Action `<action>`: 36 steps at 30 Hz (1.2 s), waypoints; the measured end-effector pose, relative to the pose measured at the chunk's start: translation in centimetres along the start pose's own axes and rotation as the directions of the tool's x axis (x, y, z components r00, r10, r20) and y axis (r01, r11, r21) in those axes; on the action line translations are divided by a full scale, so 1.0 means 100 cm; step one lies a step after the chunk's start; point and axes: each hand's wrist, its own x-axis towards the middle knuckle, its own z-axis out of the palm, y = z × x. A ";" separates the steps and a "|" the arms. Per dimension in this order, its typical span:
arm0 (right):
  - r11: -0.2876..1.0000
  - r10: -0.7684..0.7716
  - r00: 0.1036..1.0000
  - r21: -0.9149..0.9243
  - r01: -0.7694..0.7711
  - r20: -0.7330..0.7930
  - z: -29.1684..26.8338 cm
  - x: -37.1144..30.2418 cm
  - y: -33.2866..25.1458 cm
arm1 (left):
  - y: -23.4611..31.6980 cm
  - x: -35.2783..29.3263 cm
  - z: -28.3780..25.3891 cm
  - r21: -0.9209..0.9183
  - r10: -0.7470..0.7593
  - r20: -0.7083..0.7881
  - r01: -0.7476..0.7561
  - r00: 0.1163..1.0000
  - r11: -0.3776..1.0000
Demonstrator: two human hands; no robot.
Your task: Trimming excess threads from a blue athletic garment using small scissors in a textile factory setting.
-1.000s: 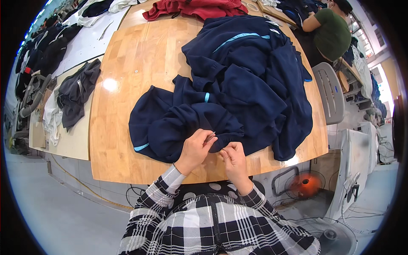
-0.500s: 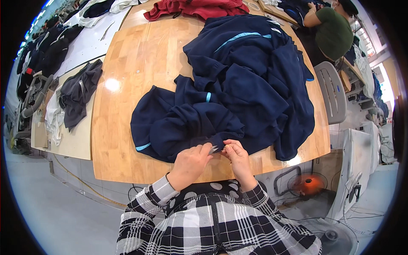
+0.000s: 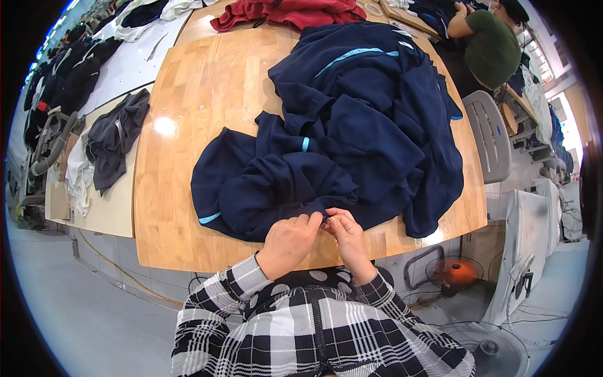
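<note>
A heap of navy blue garments (image 3: 370,132) with light blue trim lies across the wooden table. At its near edge, my left hand (image 3: 293,244) is closed around small metal thread snips (image 3: 325,220), of which only a bit of the tip shows between the hands. My right hand (image 3: 347,239) pinches the edge of the navy garment beside the tip, fingers pressed together. The two hands almost touch. Whatever fine bit lies between the fingertips is too small to make out.
Red garments (image 3: 289,11) lie at the table's far end. On the left, a lower table (image 3: 119,204) bears a grey garment (image 3: 117,141) and white cloth. A grey chair (image 3: 488,135) stands at the right, near a seated person (image 3: 493,50). An orange-centred fan (image 3: 455,271) sits below.
My left hand has moved slightly right, closer to my right hand. The snips' blades, plain to see before, are now mostly hidden between the fingers.
</note>
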 end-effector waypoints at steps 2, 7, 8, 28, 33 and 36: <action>0.997 0.043 0.999 0.060 -0.042 -0.020 0.000 0.000 -0.002 | -0.001 0.001 -0.003 -0.016 -0.026 0.001 0.026 1.000 1.000; 0.974 0.143 0.989 0.181 -0.135 -0.027 -0.005 0.002 -0.001 | -0.003 0.003 -0.017 -0.060 -0.069 0.064 0.072 0.996 0.996; 0.973 0.147 0.989 0.180 -0.143 -0.010 -0.006 0.003 -0.001 | -0.003 0.004 -0.018 -0.057 -0.057 0.101 0.063 0.993 0.996; 0.916 -0.241 0.970 -0.328 0.233 0.016 0.001 -0.003 -0.004 | -0.004 0.011 -0.024 -0.100 -0.056 0.120 0.069 0.991 0.993; 0.856 -0.326 0.944 -0.411 0.313 0.038 0.009 -0.008 -0.008 | -0.005 0.016 -0.018 -0.080 -0.024 0.083 0.031 0.996 0.996; 0.831 -0.383 0.923 -0.420 0.366 0.048 0.009 -0.008 -0.007 | -0.007 0.016 -0.013 -0.060 -0.050 0.126 0.058 0.991 0.997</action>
